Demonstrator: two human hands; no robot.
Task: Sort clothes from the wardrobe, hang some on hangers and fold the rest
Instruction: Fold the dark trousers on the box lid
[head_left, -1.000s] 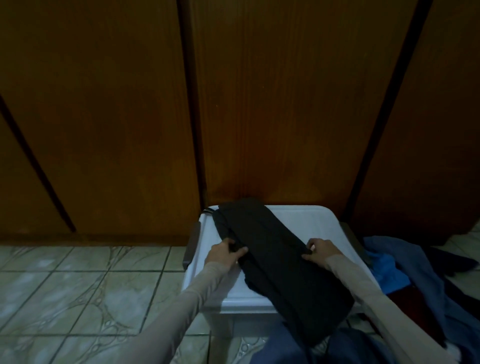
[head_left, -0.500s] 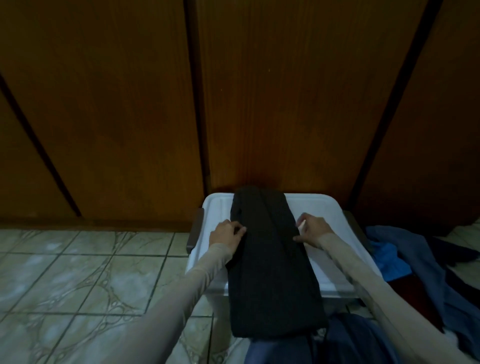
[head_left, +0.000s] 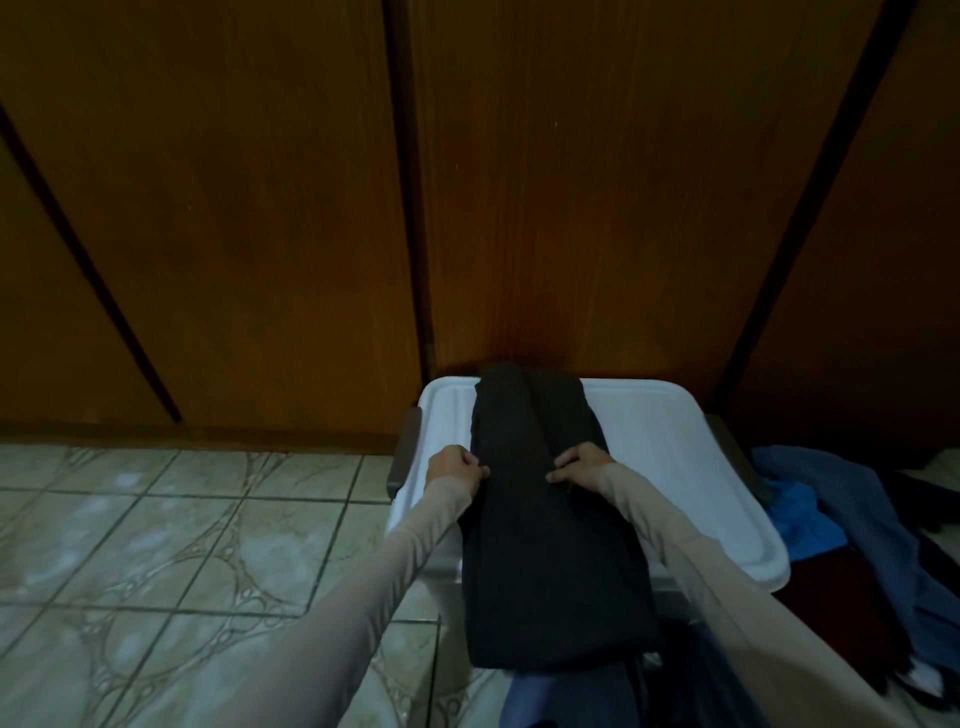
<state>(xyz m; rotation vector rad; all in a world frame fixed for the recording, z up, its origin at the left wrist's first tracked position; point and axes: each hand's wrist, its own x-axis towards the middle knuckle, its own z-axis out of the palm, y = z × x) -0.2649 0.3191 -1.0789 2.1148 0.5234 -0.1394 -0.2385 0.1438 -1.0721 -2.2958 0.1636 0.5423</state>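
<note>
a dark garment (head_left: 545, 525) lies lengthwise on a white bin lid (head_left: 670, 457) against brown wardrobe doors (head_left: 260, 208), above pale floor tiles (head_left: 156, 545). left hand (head_left: 453, 467) and right hand (head_left: 582, 466) pinch it.

Dim light. Brown wooden wardrobe doors (head_left: 519, 182) fill the view from 9 through 12 to 3 o'clock; pale patterned floor tiles (head_left: 182, 545) lie at 8 o'clock.

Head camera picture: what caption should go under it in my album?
Both hands, left and right, pinch dark trousers on a white bin lid.
</note>
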